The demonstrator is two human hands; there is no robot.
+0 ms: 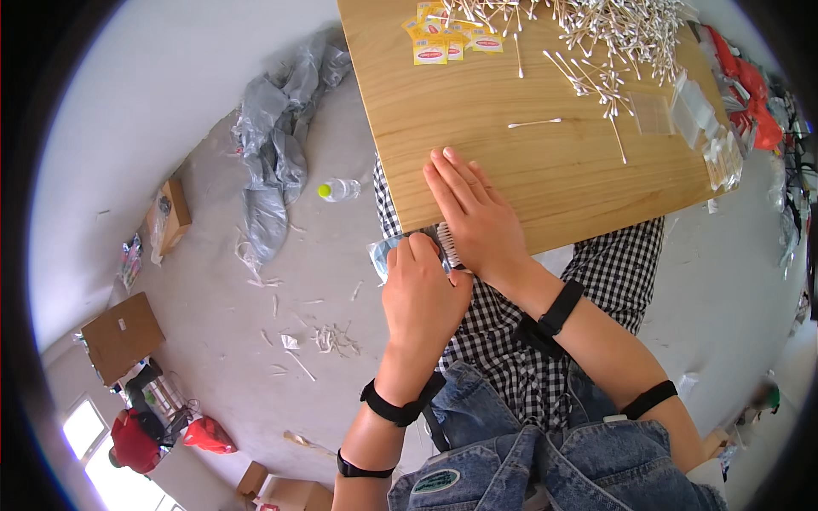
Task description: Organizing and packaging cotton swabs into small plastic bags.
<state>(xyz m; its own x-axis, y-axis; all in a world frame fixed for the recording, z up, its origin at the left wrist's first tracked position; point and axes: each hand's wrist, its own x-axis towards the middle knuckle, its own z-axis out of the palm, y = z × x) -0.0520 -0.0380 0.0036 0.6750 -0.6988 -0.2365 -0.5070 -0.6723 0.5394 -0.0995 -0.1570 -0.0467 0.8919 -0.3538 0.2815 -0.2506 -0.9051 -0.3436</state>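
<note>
Centre frame: left hand (419,294) curls shut around a comb (449,244) at the counter (477,111) edge; right hand (475,213) lies flat, fingers together; swabs (613,34) upper right.

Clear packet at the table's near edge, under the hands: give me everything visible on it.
The small clear packet looks like thin bluish plastic film, mostly hidden. It sits at the wooden table's near edge, overhanging it. The left hand grips it from below; the right hand lies flat beside it. A row of white sticks shows between the hands.
</note>
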